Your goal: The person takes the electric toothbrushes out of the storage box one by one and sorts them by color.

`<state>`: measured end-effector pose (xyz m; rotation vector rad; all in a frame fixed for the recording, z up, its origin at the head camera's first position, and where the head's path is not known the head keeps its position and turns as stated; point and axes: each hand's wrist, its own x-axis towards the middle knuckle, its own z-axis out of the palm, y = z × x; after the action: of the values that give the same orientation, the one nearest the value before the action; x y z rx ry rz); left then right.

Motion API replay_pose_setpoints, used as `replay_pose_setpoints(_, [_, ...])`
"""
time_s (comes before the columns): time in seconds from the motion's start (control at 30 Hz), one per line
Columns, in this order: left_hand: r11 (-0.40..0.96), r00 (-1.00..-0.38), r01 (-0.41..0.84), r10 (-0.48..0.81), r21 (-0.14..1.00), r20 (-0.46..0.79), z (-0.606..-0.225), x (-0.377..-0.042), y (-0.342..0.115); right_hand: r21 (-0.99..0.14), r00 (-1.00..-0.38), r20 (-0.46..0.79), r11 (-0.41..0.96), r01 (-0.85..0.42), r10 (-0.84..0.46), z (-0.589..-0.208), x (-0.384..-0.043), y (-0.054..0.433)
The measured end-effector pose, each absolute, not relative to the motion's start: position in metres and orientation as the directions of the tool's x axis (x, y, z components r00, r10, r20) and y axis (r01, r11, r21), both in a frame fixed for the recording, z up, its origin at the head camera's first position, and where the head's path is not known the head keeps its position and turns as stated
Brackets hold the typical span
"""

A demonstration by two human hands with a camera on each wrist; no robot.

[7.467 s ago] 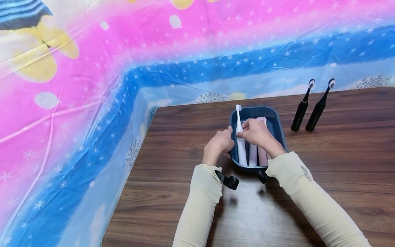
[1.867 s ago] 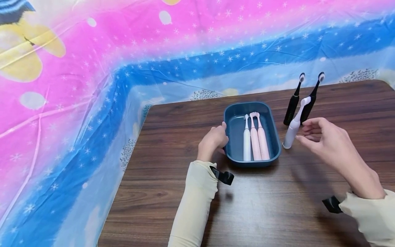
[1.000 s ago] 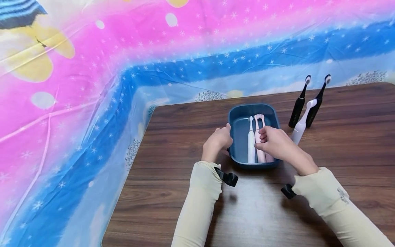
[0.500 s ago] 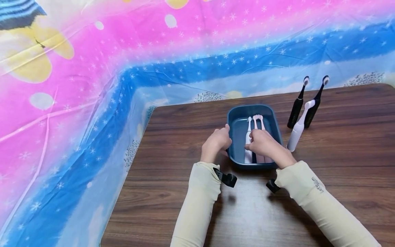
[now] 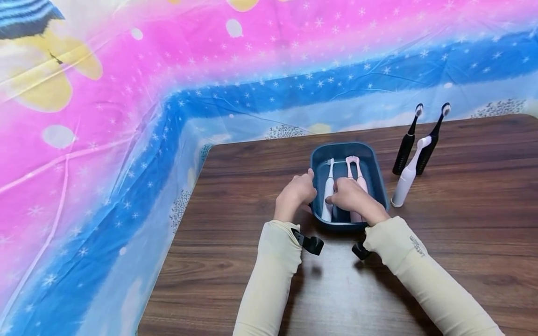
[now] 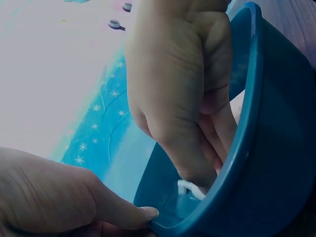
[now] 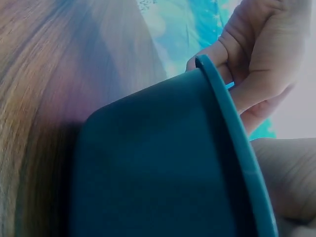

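Observation:
My left hand [image 5: 295,193] grips the left rim of a dark blue rectangular box [image 5: 383,189] on the table. The left wrist view shows that thumb [image 6: 123,212] over the rim. Inside the box, my right hand [image 5: 350,193] pinches a white electric toothbrush [image 5: 329,187] by its handle, the brush leaning slightly with its head toward the far end. Two pink electric toothbrushes [image 5: 362,183] lie to its right, partly hidden under the right hand. In the right wrist view, the box wall [image 7: 153,158] blocks sight of the right fingertips.
To the right of the box, another white electric toothbrush [image 5: 407,179] stands upright. Two black electric toothbrushes [image 5: 404,151] stand just behind it. The wooden table [image 5: 235,186] meets a pink and blue patterned cloth [image 5: 269,100] at its far and left edges.
One white toothbrush went from the box to standing on the table, released. My right hand returned to the box, took the other white toothbrush and shifted it left, away from the pink ones.

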<state>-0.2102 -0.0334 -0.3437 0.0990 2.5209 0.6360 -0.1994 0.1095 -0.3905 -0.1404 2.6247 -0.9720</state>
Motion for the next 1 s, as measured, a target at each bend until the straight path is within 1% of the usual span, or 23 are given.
replay_pose_setpoints(0.27, [0.889, -0.854, -0.059, 0.191, 0.454, -0.485, -0.3434, -0.2116, -0.0325, -0.683, -0.926, -0.313, 0.728, 0.064, -0.212, -0.3917, -0.2039, 0.1066])
replay_pose_setpoints(0.67, [0.895, -0.848, -0.065, 0.184, 0.442, -0.497, -0.3438, -0.2114, -0.0313, -0.691, -0.919, -0.355, 0.71, 0.132, -0.174, -0.3884, -0.2028, 0.1037])
replay_pose_setpoints(1.0, [0.895, -0.85, -0.068, 0.18, 0.442, -0.496, -0.3434, -0.2118, -0.0318, -0.686, -0.914, -0.372, 0.711, 0.154, -0.161, -0.3834, -0.2008, 0.1063])
